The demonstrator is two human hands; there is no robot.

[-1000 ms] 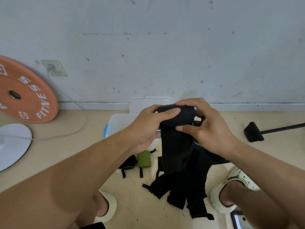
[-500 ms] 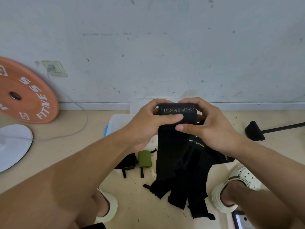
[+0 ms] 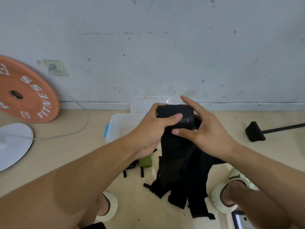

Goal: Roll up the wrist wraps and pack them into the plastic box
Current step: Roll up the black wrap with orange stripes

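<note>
I hold a black wrist wrap [image 3: 176, 144] up in front of me, its top end wound into a thick roll and its loose tail hanging down to the floor. My left hand [image 3: 153, 128] grips the roll, thumb across its front. My right hand [image 3: 201, 128] touches the roll's right end with the thumb under it and the fingers spread and lifted. Several more black wraps [image 3: 189, 192] lie in a heap below. A rolled green wrap [image 3: 146, 161] and a rolled black one [image 3: 132, 164] lie on the floor. The clear plastic box [image 3: 118, 124] stands behind my left hand.
An orange weight plate [image 3: 24, 93] leans on the wall at the left, above a white disc [image 3: 11, 144] with a grey cable [image 3: 79, 128]. A black-footed bar [image 3: 257, 131] lies at the right. My feet in pale clogs [image 3: 231, 192] flank the heap. A phone [image 3: 239, 220] lies bottom right.
The roll has turned further, so the printed label has moved to its right side. My right fingers have lifted off the roll and spread.
</note>
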